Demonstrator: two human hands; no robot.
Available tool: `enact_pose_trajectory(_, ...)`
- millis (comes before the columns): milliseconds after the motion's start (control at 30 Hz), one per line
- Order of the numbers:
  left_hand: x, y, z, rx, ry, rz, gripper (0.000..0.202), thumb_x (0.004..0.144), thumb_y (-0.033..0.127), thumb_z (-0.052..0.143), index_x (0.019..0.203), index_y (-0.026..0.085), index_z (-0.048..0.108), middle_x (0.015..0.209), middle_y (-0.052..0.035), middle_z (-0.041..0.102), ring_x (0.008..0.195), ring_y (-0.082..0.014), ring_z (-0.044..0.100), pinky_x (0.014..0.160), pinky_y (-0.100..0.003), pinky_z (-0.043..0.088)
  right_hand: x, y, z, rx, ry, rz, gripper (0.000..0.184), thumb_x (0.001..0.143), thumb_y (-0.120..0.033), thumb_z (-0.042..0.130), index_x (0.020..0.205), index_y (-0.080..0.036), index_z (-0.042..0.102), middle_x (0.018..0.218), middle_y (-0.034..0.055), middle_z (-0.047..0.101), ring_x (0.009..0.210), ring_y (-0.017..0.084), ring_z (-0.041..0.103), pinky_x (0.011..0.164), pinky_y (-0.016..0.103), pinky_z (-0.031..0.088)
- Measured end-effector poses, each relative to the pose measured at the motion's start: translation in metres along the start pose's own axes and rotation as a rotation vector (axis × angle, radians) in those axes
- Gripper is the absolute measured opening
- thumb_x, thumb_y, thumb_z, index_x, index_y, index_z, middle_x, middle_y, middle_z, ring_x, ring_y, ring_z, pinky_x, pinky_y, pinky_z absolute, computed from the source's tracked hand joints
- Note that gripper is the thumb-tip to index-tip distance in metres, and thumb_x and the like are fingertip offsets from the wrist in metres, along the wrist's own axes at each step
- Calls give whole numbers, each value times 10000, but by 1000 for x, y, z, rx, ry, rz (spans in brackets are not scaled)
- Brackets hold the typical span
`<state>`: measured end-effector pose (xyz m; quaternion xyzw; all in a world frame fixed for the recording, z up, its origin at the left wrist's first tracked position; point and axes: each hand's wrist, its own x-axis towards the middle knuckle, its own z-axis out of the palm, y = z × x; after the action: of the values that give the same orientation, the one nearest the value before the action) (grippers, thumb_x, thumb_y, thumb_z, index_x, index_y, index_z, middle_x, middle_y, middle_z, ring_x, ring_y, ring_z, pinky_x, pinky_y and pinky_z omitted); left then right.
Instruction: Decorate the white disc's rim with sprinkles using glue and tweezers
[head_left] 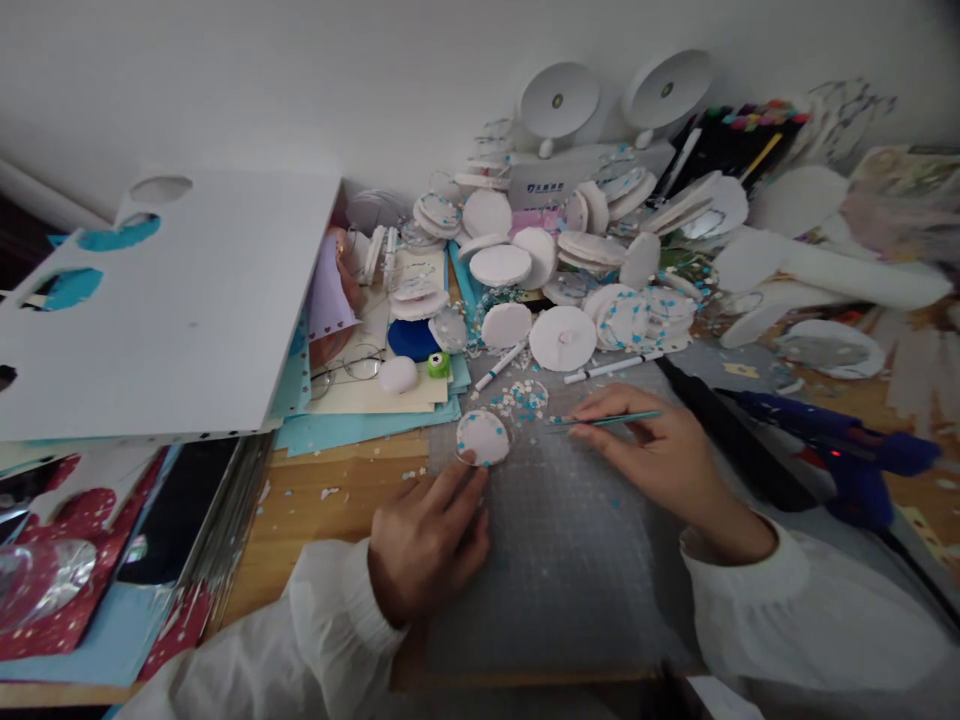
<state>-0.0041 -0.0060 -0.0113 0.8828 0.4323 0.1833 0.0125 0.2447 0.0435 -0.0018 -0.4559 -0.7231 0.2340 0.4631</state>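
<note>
Obs., desk from above.

- White board (172,300) with round cut-outs lies over a paper stack at far left, apparently pushed aside to keep the centre free.
- Grey cutting mat (570,560) takes up the middle of the desk. Both hands are on it, probably because it is the one flat, bare patch.
- Heap of white foam discs (562,255) is banked against the wall behind the mat, within reach but off the mat.
- Blue glue gun (847,450) lies on its side at the mat's right edge, well apart from the hands.
- Left hand (427,535): half curled, fingertips on the near rim of a single white disc (482,437) at the mat's top-left. It seems to steady the disc flat. Pinching or only pressing: cannot tell.
- Right hand (660,450): closed narrowly, thumb and forefinger pinching a thin teal tool (611,419) held low and level. The tip points at the confetti bits (525,398) just beside the disc.
</note>
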Motion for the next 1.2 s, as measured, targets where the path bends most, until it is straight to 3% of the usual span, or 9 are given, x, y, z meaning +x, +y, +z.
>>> enact_pose_trajectory(233, -2, -1, -4, -154, 153, 132, 208, 767, 138, 577, 960, 123, 654, 1023, -93, 721, 702, -187, 688, 621, -306, 563, -7, 3, 6, -177, -85, 24, 41, 770, -227, 667, 758, -238, 630, 735, -4, 687, 704, 162, 652, 634, 298, 516)
enact_pose_trajectory(467, -2, -2, -7, -517, 116, 95, 224, 764, 84, 561, 965, 133, 648, 912, -88, 721, 746, -175, 678, 642, -272, 540, -8, -9, 2, -34, 27, 38, 103, 762, -162, 664, 775, -260, 637, 736, 5, 678, 698, 166, 644, 644, 313, 513)
enact_pose_trajectory(633, 2, 1, -9, -860, 57, -103, 147, 814, 105, 572, 930, 132, 657, 879, -91, 695, 805, -156, 651, 688, -239, 521, -12, -31, 4, 204, 44, 2, 160, 752, -132, 666, 817, -276, 639, 706, 2, 663, 667, 165, 631, 613, 315, 519)
enact_pose_trajectory(800, 4, 6, -8, -1081, 33, -335, 176, 772, 272, 687, 877, 132, 669, 818, -76, 682, 607, -114, 589, 488, -193, 440, -27, -44, 16, 372, 3, -29, 186, 744, -105, 673, 854, -250, 635, 750, 3, 676, 683, 151, 629, 668, 338, 529)
enact_pose_trajectory(1000, 3, 10, -7, -1147, 63, -384, 122, 811, 238, 644, 821, 120, 676, 763, -80, 690, 700, -157, 635, 593, -235, 500, -36, -45, 24, 399, -51, -57, 204, 760, -118, 658, 908, -256, 632, 796, 12, 681, 692, 143, 626, 673, 345, 532)
enact_pose_trajectory(1200, 5, 8, -13, -1178, 39, -342, 159, 867, 173, 557, 858, 131, 710, 803, -77, 723, 781, -160, 657, 727, -257, 522, -30, -45, 20, 345, 50, -11, 160, 750, -132, 674, 854, -248, 639, 739, 15, 669, 697, 161, 634, 660, 335, 535)
